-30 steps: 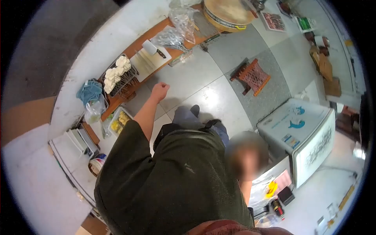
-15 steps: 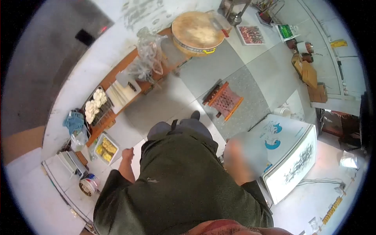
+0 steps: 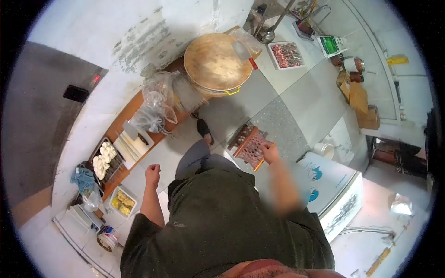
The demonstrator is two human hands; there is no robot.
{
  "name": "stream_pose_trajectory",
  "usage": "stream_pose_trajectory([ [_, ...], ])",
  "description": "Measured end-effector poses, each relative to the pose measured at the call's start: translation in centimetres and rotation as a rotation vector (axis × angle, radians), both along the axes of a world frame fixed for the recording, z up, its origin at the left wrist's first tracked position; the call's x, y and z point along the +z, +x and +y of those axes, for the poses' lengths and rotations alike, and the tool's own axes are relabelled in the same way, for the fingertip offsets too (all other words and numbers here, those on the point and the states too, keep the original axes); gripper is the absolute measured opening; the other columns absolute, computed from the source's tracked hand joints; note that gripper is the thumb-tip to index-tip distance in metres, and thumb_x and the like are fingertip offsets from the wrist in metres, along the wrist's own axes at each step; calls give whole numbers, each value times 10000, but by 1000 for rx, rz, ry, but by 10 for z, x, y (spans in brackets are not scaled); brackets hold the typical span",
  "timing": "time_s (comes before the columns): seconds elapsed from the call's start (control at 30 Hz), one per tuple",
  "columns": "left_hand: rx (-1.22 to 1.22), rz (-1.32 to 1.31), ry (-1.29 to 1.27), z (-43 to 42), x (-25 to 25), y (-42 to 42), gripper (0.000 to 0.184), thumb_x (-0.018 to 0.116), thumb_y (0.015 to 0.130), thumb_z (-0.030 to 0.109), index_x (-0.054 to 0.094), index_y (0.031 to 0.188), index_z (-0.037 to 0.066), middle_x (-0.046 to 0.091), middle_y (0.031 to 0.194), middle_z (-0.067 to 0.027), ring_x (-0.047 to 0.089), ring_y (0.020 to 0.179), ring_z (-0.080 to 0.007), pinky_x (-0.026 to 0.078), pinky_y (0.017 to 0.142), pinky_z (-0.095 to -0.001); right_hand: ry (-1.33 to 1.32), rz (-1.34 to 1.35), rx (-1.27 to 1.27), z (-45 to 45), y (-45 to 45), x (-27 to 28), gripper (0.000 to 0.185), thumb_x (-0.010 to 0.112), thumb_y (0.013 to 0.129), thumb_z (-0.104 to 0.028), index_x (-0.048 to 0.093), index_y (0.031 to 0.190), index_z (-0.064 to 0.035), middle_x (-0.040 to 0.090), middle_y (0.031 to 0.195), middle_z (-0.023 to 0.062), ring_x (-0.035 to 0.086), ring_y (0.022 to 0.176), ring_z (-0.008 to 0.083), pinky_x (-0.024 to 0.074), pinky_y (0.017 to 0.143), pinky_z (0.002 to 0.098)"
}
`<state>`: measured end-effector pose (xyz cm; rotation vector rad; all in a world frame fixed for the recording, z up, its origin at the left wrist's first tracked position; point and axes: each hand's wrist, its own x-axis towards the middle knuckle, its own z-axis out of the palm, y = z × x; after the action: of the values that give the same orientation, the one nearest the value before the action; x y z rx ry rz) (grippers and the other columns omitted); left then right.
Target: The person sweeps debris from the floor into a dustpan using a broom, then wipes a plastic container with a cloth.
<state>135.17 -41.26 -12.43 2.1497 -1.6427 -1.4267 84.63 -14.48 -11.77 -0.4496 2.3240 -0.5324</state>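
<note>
My left hand (image 3: 153, 174) hangs out to the left of my body with its fingers curled into a loose fist and nothing visible in it. Ahead of me on the right, my right hand (image 3: 270, 153) has curled fingers and overlaps the edge of a folding stool (image 3: 252, 147) with orange bars and a pinkish lattice seat. Whether that hand touches the stool cannot be told from this angle; no held object shows. A white box-like unit (image 3: 327, 178) with blue logos stands beyond my right forearm.
Along the left runs a wooden ledge (image 3: 111, 180) with a tray of white pieces (image 3: 104, 160), a knife on a white board (image 3: 132, 143) and plastic bags (image 3: 157, 104). A round wooden board (image 3: 218, 60) carries a cleaver (image 3: 242, 52). Skewers (image 3: 287, 55) fill a white tray further back.
My body has moved forward, and one foot is now stepping ahead. My right hand has swung forward to overlap the stool; my left hand has also come forward.
</note>
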Motion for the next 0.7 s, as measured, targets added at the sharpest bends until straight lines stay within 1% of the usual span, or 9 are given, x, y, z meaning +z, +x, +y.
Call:
stream_pose_trajectory([
  [0.07, -20, -58, 88, -7, -20, -2, 333, 642, 840, 317, 641, 849, -16, 624, 707, -78, 567, 650, -151, 455, 597, -319, -1, 16, 66, -12, -7, 10, 318, 615, 806, -232, 649, 966, 41, 659, 851, 195, 652, 794, 299, 495, 728, 371],
  [0.1, -195, -166, 33, -12, -59, 12, 430, 573, 830, 381, 644, 746, -35, 648, 746, -221, 638, 745, -348, 488, 697, -437, -19, -55, 29, -19, -8, 14, 323, 612, 816, -226, 642, 981, 50, 661, 849, 184, 651, 775, 280, 498, 712, 362],
  [0.13, -321, -285, 15, -27, -28, -15, 485, 533, 831, 432, 639, 733, -32, 627, 814, -263, 603, 807, -431, 469, 736, -495, -26, -131, -15, -21, -14, 15, 328, 610, 826, -219, 635, 996, 60, 662, 847, 173, 650, 755, 261, 500, 695, 352],
  [0.2, -332, -271, -30, -55, -17, -39, 488, 522, 832, 429, 643, 758, -37, 619, 826, -275, 590, 827, -442, 465, 762, -499, -1, -248, -105, -28, -30, 12, 331, 604, 846, -211, 623, 1018, 71, 665, 850, 155, 647, 728, 226, 502, 663, 332],
  [0.27, -128, -217, -29, -85, -13, -60, 442, 569, 829, 392, 654, 853, -41, 649, 850, -231, 614, 820, -392, 474, 763, -460, 47, -306, -237, -31, -43, 9, 329, 598, 865, -209, 614, 1032, 74, 668, 860, 140, 643, 711, 192, 502, 632, 312],
  [0.37, 98, -92, 50, -115, -7, -84, 384, 622, 815, 344, 656, 900, -29, 672, 836, -161, 636, 775, -279, 486, 730, -383, 221, -419, -146, -43, -73, 1, 334, 588, 875, -244, 602, 1099, 4, 635, 878, 67, 617, 671, 141, 437, 512, 265],
  [0.5, 238, -91, 45, -130, 9, -109, 356, 644, 803, 318, 659, 892, -26, 667, 796, -115, 618, 734, -180, 482, 699, -313, 197, -485, -89, -80, -116, -48, 300, 580, 876, -234, 606, 1055, 6, 630, 864, 63, 603, 650, 133, 426, 506, 250],
  [0.6, 358, -148, 105, -119, -37, -101, 376, 645, 794, 325, 658, 894, -37, 672, 808, -150, 636, 755, -239, 490, 717, -342, 147, -460, -68, -124, -130, -50, 238, 575, 877, -199, 604, 1000, 3, 615, 817, 48, 581, 634, 116, 416, 505, 226],
  [0.7, 286, -206, 95, -98, -118, -80, 337, 641, 820, 297, 656, 889, -33, 652, 752, -112, 597, 706, -183, 466, 670, -305, 121, -449, -73, -155, -129, -34, 214, 571, 881, -181, 604, 987, 3, 612, 806, 43, 579, 652, 110, 416, 518, 211],
])
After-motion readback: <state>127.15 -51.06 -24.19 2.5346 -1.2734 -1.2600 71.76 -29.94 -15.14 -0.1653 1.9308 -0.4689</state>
